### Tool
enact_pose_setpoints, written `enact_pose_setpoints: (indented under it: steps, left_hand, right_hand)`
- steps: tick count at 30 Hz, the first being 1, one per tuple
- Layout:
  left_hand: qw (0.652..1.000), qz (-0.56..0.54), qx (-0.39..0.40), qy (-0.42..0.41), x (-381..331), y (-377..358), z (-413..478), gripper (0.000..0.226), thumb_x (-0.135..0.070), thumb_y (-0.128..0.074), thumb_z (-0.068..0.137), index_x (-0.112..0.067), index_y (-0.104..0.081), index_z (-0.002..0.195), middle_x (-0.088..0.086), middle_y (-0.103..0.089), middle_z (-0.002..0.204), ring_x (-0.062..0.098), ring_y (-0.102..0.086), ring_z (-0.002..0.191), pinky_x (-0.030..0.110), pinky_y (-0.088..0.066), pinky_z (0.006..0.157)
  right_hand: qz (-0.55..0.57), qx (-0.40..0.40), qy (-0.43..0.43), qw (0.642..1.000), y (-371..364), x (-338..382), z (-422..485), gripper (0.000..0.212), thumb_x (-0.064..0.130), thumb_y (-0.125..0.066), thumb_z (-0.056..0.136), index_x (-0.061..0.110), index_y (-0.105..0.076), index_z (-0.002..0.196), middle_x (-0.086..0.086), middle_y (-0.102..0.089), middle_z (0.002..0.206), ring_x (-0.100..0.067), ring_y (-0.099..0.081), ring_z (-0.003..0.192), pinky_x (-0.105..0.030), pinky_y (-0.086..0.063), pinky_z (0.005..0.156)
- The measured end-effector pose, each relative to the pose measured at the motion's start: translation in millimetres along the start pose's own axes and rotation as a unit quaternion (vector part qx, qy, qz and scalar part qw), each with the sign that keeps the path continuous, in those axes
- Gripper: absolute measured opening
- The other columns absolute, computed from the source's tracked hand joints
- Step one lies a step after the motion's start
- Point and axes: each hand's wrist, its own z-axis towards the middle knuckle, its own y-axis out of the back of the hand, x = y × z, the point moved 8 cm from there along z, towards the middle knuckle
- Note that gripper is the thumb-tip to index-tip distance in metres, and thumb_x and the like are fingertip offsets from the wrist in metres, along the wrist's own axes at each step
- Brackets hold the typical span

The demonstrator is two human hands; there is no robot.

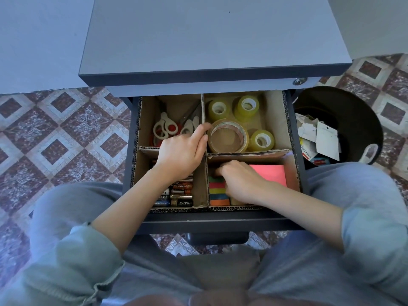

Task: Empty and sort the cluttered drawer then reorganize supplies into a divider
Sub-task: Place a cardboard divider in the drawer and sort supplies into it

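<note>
"Cardboard divider (276,120) inside the open drawer (220,219), right?"

"Yes, it fills the drawer and splits it into 4 compartments. The drawer sticks out from under a grey desk (209,36), toward the seated person's lap."

"What sits where?"

"Far left: scissors (163,129) with white and red handles. Far right: 1 big clear tape roll (228,138) tilted against the near wall, plus 3 small yellowish rolls (246,106) lying flat around it. Near left: batteries (181,195) lying side by side, partly under the left wrist. Near right: a pink pad (269,175) against the right wall and a striped stack of coloured notes (217,191) beside the middle wall."

"And the left hand (181,151)?"

"It reaches over the battery compartment to the crossing of the walls. Thumb and forefinger close narrowly on the top edge of the divider's middle wall, just beside the big roll; the other fingers curl on the scissors side."

"The right hand (238,180)?"

"Down in the near-right compartment, knuckles up, lying over the striped stack and the pad's left edge. Its fingers curl at the stack's far end, but their tips are hidden, so I cannot tell whether they grip anything."

"Anything outside the drawer?"

"A dark bin (353,111) stands on the patterned floor (61,129) just right of the drawer, with torn paper and packaging in it."
</note>
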Motion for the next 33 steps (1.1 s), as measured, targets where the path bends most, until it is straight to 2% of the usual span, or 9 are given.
enact_pose_setpoints:
  steps: [9,11,14,18,24,27,30,32,33]
  left_hand:
    - [0.996,-0.081,0.018,0.030,-3.1,5.5,-5.3,0.037,-0.031,-0.029,0.101,-0.027,-0.040,0.136,-0.010,-0.044,0.058,0.014,-0.048,0.055,0.028,-0.037,0.056]
    - [0.991,-0.126,0.022,0.042,-6.0,8.5,-11.8,0.036,-0.029,-0.035,0.100,-0.028,-0.042,0.135,-0.010,-0.050,0.061,0.009,-0.049,0.058,0.031,-0.041,0.070]
    - [0.988,-0.131,0.039,0.066,-7.2,7.6,-25.7,0.040,-0.031,-0.040,0.099,-0.033,-0.039,0.138,0.003,-0.066,0.102,0.020,-0.056,0.103,0.035,-0.027,0.103]
    - [0.986,-0.133,0.033,0.097,-9.2,11.0,-42.0,0.050,-0.031,-0.046,0.096,-0.027,-0.031,0.144,0.007,-0.049,0.137,0.025,-0.036,0.132,0.036,-0.015,0.114]
    - [0.986,-0.140,0.033,0.090,-25.0,5.4,-75.0,0.054,-0.030,-0.049,0.096,-0.014,-0.032,0.144,0.000,-0.021,0.155,0.014,-0.011,0.144,0.027,-0.012,0.115]
    - [0.965,-0.231,-0.004,0.123,-27.3,13.9,-98.3,0.036,-0.025,-0.054,0.094,-0.012,-0.054,0.127,0.000,-0.047,0.139,0.014,-0.042,0.126,0.022,-0.031,0.103]
    - [0.932,-0.296,-0.157,0.140,-31.2,40.4,-137.3,0.007,-0.023,-0.059,0.091,-0.019,-0.064,0.089,-0.005,-0.065,0.090,0.004,-0.057,0.082,0.017,-0.043,0.076]
    - [0.918,-0.308,-0.178,0.173,-31.3,43.0,-160.3,0.029,-0.030,-0.056,0.092,-0.017,-0.059,0.066,-0.006,-0.059,0.062,0.002,-0.051,0.057,0.014,-0.041,0.060]
    - [0.908,-0.338,-0.130,0.213,-28.7,32.6,-168.0,0.040,-0.035,-0.052,0.093,-0.014,-0.058,0.059,-0.005,-0.056,0.054,0.004,-0.049,0.049,0.015,-0.040,0.055]
  right_hand:
    - [0.102,-0.062,0.006,0.993,14.9,-2.5,-7.5,0.027,0.009,-0.055,0.087,0.015,-0.070,0.109,-0.003,-0.071,0.107,-0.022,-0.061,0.103,-0.034,-0.047,0.092]
    - [0.152,-0.096,0.008,0.984,25.3,-2.9,-16.6,0.019,0.014,-0.059,0.089,0.013,-0.073,0.103,-0.003,-0.072,0.100,-0.017,-0.063,0.092,-0.025,-0.045,0.084]
    - [0.231,-0.131,0.007,0.964,34.1,-1.8,-32.6,0.015,0.016,-0.061,0.090,0.011,-0.074,0.094,0.002,-0.068,0.079,0.001,-0.056,0.059,-0.010,-0.038,0.059]
    - [0.289,-0.141,-0.004,0.947,25.2,-3.8,-48.9,0.013,0.015,-0.061,0.090,0.012,-0.072,0.085,0.002,-0.065,0.070,-0.001,-0.051,0.046,-0.009,-0.040,0.052]
    - [0.282,-0.181,-0.014,0.942,5.9,-12.4,-67.0,0.018,0.013,-0.061,0.089,0.015,-0.072,0.075,0.006,-0.065,0.075,-0.006,-0.057,0.072,-0.019,-0.039,0.069]
    - [0.372,-0.254,-0.004,0.893,18.5,-13.0,-84.9,0.025,0.012,-0.061,0.090,0.021,-0.066,0.066,0.001,-0.065,0.064,-0.010,-0.058,0.062,-0.024,-0.048,0.064]
    - [0.480,-0.277,0.011,0.832,21.8,-2.0,-114.6,0.029,0.020,-0.057,0.093,0.011,-0.067,0.068,-0.004,-0.063,0.059,-0.010,-0.055,0.050,-0.020,-0.042,0.051]
    - [0.539,-0.204,-0.016,0.817,4.7,8.9,-129.2,0.043,0.037,-0.049,0.094,0.005,-0.068,0.071,-0.007,-0.064,0.059,-0.013,-0.053,0.045,-0.020,-0.038,0.043]
    - [0.554,-0.145,-0.048,0.819,-10.0,13.0,-134.9,0.054,0.046,-0.043,0.093,0.003,-0.068,0.074,-0.009,-0.065,0.059,-0.014,-0.053,0.043,-0.019,-0.036,0.040]
